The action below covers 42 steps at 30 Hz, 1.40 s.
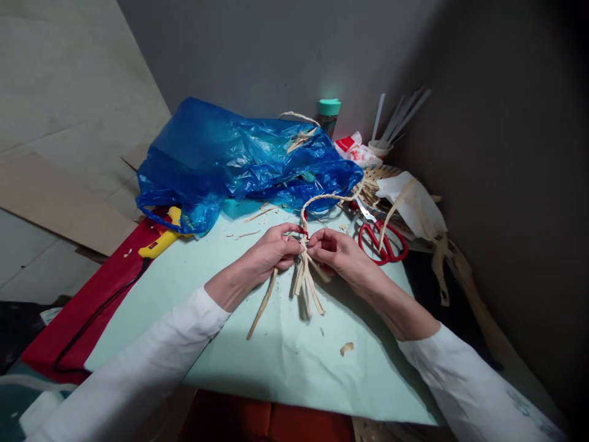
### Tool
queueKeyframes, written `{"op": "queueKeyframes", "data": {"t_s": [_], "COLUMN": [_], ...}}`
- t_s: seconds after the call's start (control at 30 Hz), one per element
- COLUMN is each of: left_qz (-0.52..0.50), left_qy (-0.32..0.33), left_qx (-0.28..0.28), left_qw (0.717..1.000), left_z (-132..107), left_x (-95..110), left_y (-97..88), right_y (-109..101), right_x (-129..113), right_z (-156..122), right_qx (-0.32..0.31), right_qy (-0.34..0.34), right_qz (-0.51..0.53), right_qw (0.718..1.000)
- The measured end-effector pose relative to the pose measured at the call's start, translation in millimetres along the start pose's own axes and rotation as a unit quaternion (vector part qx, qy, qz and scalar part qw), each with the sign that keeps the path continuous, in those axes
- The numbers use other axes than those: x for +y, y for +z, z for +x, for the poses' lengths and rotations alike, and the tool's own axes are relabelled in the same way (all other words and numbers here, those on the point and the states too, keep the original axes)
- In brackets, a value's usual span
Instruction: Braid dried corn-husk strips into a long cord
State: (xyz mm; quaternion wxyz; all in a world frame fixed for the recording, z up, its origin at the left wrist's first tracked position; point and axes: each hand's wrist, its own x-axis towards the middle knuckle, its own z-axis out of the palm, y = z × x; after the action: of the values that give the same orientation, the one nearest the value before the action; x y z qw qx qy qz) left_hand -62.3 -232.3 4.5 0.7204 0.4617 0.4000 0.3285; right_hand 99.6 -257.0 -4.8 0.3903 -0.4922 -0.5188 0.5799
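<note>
Both hands meet over the table at a braided cord of pale dried fibre (317,197), which curves up and right from my fingers. Below them its loose strands (306,288) fan out in a tassel. My left hand (278,248) pinches the cord from the left, and a single long strip (262,304) trails beneath it. From the right, my right hand (335,248) has thumb and forefinger pressed together at the same spot. A bit of red string or ribbon (305,232) shows on the cord between the hands; its ends are hidden by my fingers.
Red-handled scissors (384,242) lie beside my right hand. A blue plastic bag (239,153) spreads across the back. At left rests a yellow glue gun (161,242) with a black cable. A green-lidded jar (329,110) and a cup of clear sticks (381,147) stand behind.
</note>
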Motion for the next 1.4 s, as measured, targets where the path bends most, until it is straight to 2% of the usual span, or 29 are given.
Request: {"op": "queueKeyframes", "data": {"t_s": [0.13, 0.43, 0.57, 0.67, 0.83, 0.97, 1.1, 1.4], "left_qz": [-0.002, 0.039, 0.09, 0.098, 0.033, -0.002, 0.018, 0.115], "left_qy": [0.019, 0.035, 0.036, 0.037, -0.017, -0.029, -0.025, 0.021], "left_qx": [-0.006, -0.002, 0.004, -0.002, 0.008, 0.024, 0.027, 0.026], "left_qw": [1.0, 0.999, 0.995, 0.995, 0.999, 0.999, 0.999, 0.993], "left_z": [2.0, 4.9, 2.5, 1.3, 3.0, 3.8, 3.6, 5.3], "left_x": [-1.6, -3.7, -1.6, -1.0, 0.1, 1.9, -0.3, -4.5], "left_y": [-3.2, -4.9, -0.1, 1.9, 1.0, 0.2, -0.4, -3.9], "right_y": [-2.0, -4.6, -0.6, 2.2, -0.4, -4.4, -5.9, -6.5], "right_x": [-3.6, 8.4, 6.1, 3.3, -0.3, 0.0, 2.6, -0.4], "right_z": [-2.0, 2.7, 1.7, 0.3, -0.6, 1.2, 3.4, 3.1], "right_qx": [-0.006, 0.002, 0.062, 0.072, 0.046, 0.008, -0.003, -0.038], "right_qy": [-0.002, -0.04, -0.086, -0.105, -0.086, -0.079, -0.061, -0.047], "right_qz": [-0.062, -0.103, -0.245, -0.29, -0.277, -0.252, -0.199, -0.136], "right_qw": [0.998, 0.994, 0.964, 0.949, 0.956, 0.965, 0.978, 0.989]}}
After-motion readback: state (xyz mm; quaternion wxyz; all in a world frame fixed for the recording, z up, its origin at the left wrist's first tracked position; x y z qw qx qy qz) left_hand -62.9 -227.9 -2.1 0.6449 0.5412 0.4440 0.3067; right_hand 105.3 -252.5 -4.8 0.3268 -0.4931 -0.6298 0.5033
